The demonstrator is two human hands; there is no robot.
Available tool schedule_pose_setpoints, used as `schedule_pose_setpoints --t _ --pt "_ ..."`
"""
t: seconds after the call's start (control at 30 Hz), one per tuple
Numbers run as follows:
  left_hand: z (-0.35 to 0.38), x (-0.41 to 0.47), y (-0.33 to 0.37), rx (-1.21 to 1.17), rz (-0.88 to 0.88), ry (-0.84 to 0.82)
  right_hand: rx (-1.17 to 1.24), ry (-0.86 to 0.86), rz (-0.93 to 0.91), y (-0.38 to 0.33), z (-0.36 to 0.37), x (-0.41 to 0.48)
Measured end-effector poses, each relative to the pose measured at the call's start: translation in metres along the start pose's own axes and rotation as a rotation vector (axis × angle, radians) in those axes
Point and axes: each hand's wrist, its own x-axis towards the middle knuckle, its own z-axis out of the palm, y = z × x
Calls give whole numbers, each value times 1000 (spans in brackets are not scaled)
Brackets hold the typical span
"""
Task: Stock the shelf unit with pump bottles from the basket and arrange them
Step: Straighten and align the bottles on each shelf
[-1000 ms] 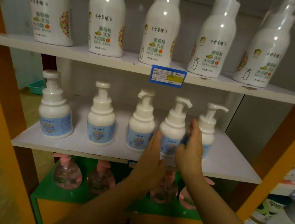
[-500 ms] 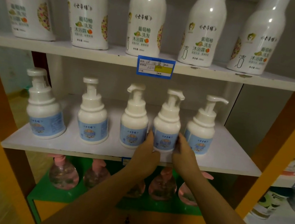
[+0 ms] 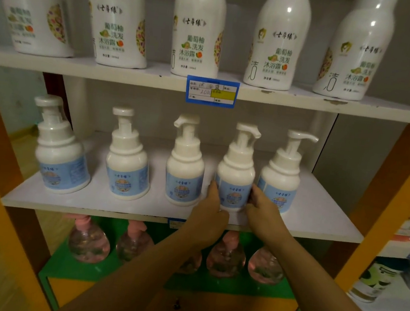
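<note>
Several white pump bottles with blue labels stand in a row on the white middle shelf [image 3: 69, 200]. The fourth from the left [image 3: 235, 174] sits between my two hands. My left hand [image 3: 211, 209] holds its left side low down, fingers curled against the label. My right hand [image 3: 260, 208] holds its right side, fingertips between it and the rightmost bottle [image 3: 282, 183]. The third bottle [image 3: 184, 171] stands just left of my left hand. No basket is in view.
Tall white bottles [image 3: 199, 25] line the top shelf above a blue price tag [image 3: 211, 91]. Clear pink-pump bottles [image 3: 88, 243] stand on a green shelf [image 3: 61, 264] below. Orange uprights [image 3: 401, 184] frame the unit. More goods sit on a shelf at the right [image 3: 405, 280].
My right hand came down from the rightmost bottle's shoulder to the fourth bottle's lower side. Both hands now hold that bottle near its base. The view moved closer.
</note>
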Motion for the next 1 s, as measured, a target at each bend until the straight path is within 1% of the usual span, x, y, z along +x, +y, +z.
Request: schedule_pose_setpoints --t 0.3,0.47,0.5,0.53,0.6,0.63,0.67,0.7,0.73,0.77,0.8,0.87,0.93,1.0 --pt "6 3 1 107 16 15 4 -20 86 -2 -4 2" --pt "5 -1 5 199 11 -30 97 -23 102 -8 -9 -3" --pt "5 -2 5 203 16 -9 97 -8 96 -8 -12 -7" --pt "6 -6 5 194 29 44 96 17 99 -7 -16 -11" --pt "11 -17 4 194 112 229 112 93 134 -3 -26 -21" --pt "16 -24 4 225 208 313 117 139 152 1 -33 -25" --pt "22 -30 4 269 325 349 110 191 167 5 -40 -29" --pt "29 -35 6 309 431 331 106 247 184 8 -47 -31" --pt "36 -38 9 341 495 273 100 299 209 12 -53 -32" --pt "44 -40 13 355 516 198 100 333 235 15 -59 -32" --pt "52 -39 18 348 489 129 105 336 251 17 -63 -31" --pt "66 -31 31 246 342 66 128 272 262 20 -69 -28" --pt "74 -15 41 149 215 95 137 169 235 20 -71 -21" --pt "80 3 44 123 135 116 160 71 203 18 -70 -16"
